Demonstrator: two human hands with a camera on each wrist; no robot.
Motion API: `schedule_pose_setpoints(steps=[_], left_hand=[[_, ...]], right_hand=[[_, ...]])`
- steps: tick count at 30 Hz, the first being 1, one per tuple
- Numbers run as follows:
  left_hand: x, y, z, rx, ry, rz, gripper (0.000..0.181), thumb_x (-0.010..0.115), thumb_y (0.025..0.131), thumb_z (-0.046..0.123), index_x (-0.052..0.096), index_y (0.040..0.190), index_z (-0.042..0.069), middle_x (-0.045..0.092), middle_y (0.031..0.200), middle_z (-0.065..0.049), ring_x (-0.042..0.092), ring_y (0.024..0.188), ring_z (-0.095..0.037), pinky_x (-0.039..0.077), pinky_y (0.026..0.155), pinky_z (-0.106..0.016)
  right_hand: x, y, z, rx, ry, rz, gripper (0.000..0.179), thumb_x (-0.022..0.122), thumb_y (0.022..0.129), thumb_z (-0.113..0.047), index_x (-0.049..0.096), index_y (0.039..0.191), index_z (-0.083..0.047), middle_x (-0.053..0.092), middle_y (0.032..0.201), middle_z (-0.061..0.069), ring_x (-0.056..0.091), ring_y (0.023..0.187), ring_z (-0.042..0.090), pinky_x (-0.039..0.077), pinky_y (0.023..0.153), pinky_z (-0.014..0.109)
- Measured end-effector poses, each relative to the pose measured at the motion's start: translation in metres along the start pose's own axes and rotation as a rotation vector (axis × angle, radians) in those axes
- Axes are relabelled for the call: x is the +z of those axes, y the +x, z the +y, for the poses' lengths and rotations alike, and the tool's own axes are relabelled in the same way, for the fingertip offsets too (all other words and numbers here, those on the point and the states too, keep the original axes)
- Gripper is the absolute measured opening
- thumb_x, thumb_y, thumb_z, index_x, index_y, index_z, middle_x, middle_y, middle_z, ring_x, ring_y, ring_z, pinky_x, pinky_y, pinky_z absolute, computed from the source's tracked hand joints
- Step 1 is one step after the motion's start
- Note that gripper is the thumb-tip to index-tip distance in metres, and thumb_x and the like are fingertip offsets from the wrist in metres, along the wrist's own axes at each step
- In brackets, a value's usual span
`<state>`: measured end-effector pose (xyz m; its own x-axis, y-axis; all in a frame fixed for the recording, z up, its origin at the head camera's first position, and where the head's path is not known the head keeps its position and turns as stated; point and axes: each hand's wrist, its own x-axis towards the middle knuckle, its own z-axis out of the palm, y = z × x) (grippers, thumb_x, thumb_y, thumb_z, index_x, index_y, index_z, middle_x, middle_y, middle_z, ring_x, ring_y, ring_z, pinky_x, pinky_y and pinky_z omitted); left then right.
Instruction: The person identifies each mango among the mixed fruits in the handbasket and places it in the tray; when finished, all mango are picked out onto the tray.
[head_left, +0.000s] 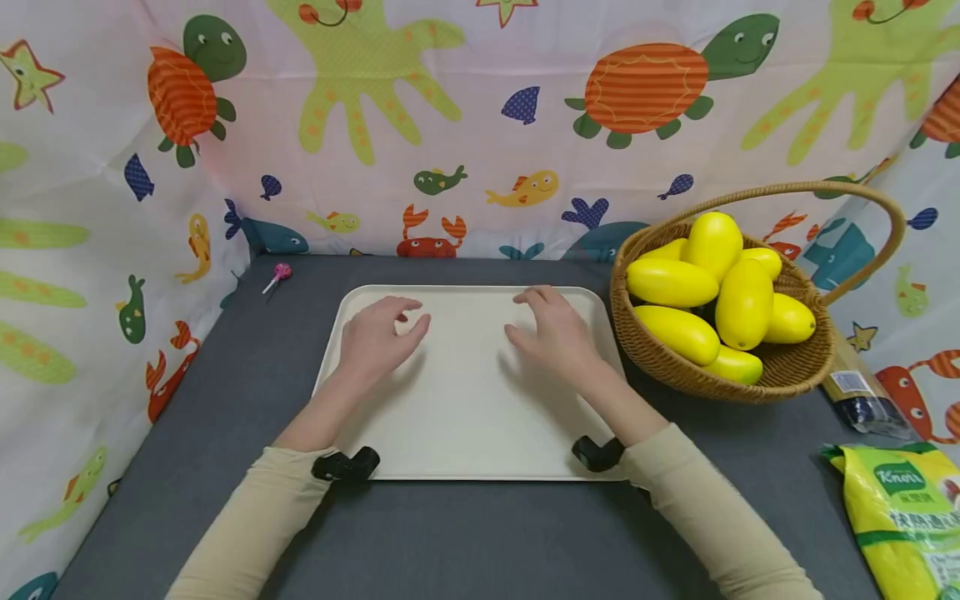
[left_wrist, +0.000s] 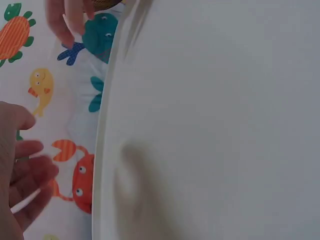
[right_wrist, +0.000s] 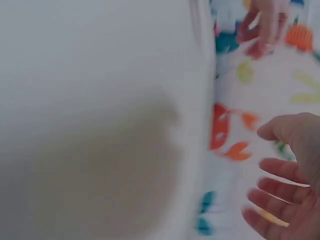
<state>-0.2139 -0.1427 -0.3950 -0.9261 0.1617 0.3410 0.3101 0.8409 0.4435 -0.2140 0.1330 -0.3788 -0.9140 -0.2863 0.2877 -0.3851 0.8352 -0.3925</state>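
A white rectangular tray (head_left: pixel 465 400) lies on the grey table. Over its left half hovers my left hand (head_left: pixel 378 337), fingers loosely bent and holding nothing; its shadow falls on the tray. My right hand (head_left: pixel 555 337) hovers over the right half, thumb apart from the fingers, also without anything in it. The two hands face each other with a gap between them. In the left wrist view the left hand (left_wrist: pixel 27 175) shows relaxed, spread fingers. The right wrist view shows the right hand (right_wrist: pixel 290 185) with its fingers apart.
Right of the tray stands a wicker basket (head_left: pixel 802 375) with a tall handle, holding several yellow mango-like fruits (head_left: pixel 675 283). A yellow-green Knorr bag (head_left: pixel 900 517) and a brown packet (head_left: pixel 862 392) lie at the right. A pink lollipop (head_left: pixel 281 272) lies far left. A patterned cloth (head_left: pixel 465 100) hangs behind.
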Motion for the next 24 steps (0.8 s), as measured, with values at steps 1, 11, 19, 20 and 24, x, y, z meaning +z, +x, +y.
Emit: schedule_pose_setpoints(steps=[1,11,19,20,24], left_hand=[[-0.006,-0.006,-0.003,0.011,-0.044,0.003,0.035,0.06,0.093,0.039,0.071,0.118,0.016,0.07,0.11,-0.001,0.067,0.091,-0.02,0.053,0.075,-0.041],[-0.044,-0.059,-0.076,0.095,-0.172,-0.129,0.038,0.063,0.096,0.02,0.06,0.132,0.008,0.06,0.125,-0.012,0.055,0.116,-0.03,0.047,0.085,-0.051],[-0.042,-0.075,-0.114,0.032,-0.196,-0.184,0.053,0.059,0.099,0.026,0.045,0.144,0.003,0.042,0.145,-0.02,0.037,0.133,-0.041,0.032,0.101,-0.064],[-0.04,-0.076,-0.117,0.033,-0.203,-0.192,0.055,0.059,0.099,0.027,0.043,0.146,0.003,0.041,0.146,-0.021,0.036,0.134,-0.042,0.03,0.101,-0.065],[-0.032,-0.076,-0.126,0.039,-0.22,-0.222,0.059,0.055,0.101,0.028,0.036,0.15,0.002,0.035,0.15,-0.023,0.031,0.136,-0.044,0.026,0.104,-0.064]], right_hand=[[-0.01,-0.005,-0.002,-0.046,0.021,0.005,0.041,0.07,0.088,-0.032,0.064,0.118,-0.005,0.059,0.123,0.013,0.056,0.112,0.03,0.051,0.088,0.044],[-0.131,-0.045,0.023,-0.166,-0.059,0.042,0.008,0.073,0.085,-0.011,0.072,0.092,-0.008,0.067,0.085,0.004,0.06,0.078,0.021,0.052,0.069,0.038],[-0.181,-0.037,0.08,-0.014,-0.176,-0.06,0.017,0.069,0.09,-0.017,0.071,0.101,-0.004,0.069,0.092,0.012,0.062,0.085,0.029,0.05,0.069,0.044],[-0.183,-0.034,0.086,0.005,-0.185,-0.091,0.021,0.069,0.09,-0.019,0.07,0.104,-0.003,0.069,0.095,0.014,0.061,0.088,0.031,0.049,0.07,0.045],[-0.185,-0.019,0.098,0.051,-0.19,-0.217,0.036,0.07,0.09,-0.024,0.064,0.116,0.0,0.065,0.108,0.02,0.058,0.098,0.035,0.048,0.078,0.052]])
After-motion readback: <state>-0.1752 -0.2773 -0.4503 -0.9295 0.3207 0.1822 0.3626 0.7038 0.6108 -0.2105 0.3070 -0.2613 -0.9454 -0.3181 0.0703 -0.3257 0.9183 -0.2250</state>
